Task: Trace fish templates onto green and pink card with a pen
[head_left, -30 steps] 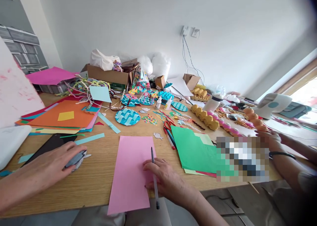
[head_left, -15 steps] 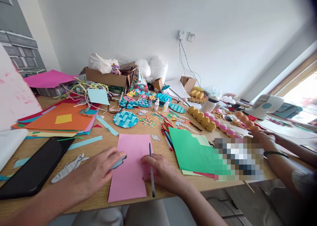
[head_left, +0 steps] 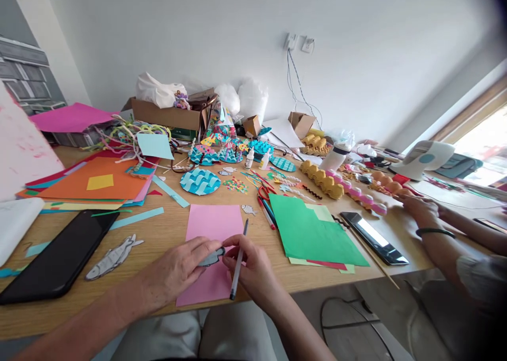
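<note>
Over a pink paper sheet, my left hand holds a small grey-blue paper cutout with a dark outline between thumb and fingers. My right hand grips a pen, which slants up between its fingers. The right fingertips meet the end of the cutout, close to the left fingers. Part of the cutout is hidden by the left hand. A paper fish cutout lies on the table left of my left hand.
A black phone lies at the left, near orange paper. Green paper, markers and another phone are to the right. A woven blue disc sits behind the pink sheet. Another person's hands are at the far right.
My left hand has moved right with the cutout, and my right hand has turned inward to meet it, still holding the pen. The camera view has shifted slightly.
</note>
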A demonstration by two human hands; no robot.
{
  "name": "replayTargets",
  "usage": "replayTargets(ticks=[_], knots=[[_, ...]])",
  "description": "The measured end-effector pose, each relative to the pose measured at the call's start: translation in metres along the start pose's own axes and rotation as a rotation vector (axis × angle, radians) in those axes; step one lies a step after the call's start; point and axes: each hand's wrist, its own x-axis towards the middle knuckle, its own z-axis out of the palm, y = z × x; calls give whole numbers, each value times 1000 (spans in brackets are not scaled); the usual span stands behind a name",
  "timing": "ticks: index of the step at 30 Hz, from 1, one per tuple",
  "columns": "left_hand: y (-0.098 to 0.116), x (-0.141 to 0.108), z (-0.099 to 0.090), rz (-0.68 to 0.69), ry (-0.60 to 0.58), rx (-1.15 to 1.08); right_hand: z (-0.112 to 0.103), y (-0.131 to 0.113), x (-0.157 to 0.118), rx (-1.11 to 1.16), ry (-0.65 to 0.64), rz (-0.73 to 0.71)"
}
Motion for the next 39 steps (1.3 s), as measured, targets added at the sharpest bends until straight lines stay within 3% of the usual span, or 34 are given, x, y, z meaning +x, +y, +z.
replayTargets(ticks=[13,18,24,35,39], knots=[[-1,-25,15,50,-34,61,4,3,-22,-253,-23,-154],[-10,-32,-1,-24,-67,47,5,5,-29,-368,-37,-154],[-9,-38,-18,-11,-119,30,5,4,-31,-439,-53,-194],[-9,-48,-12,4,-142,33,8,3,-34,-497,-87,-260],[-10,-50,-6,46,-78,74,6,4,-34,-503,-91,-275]])
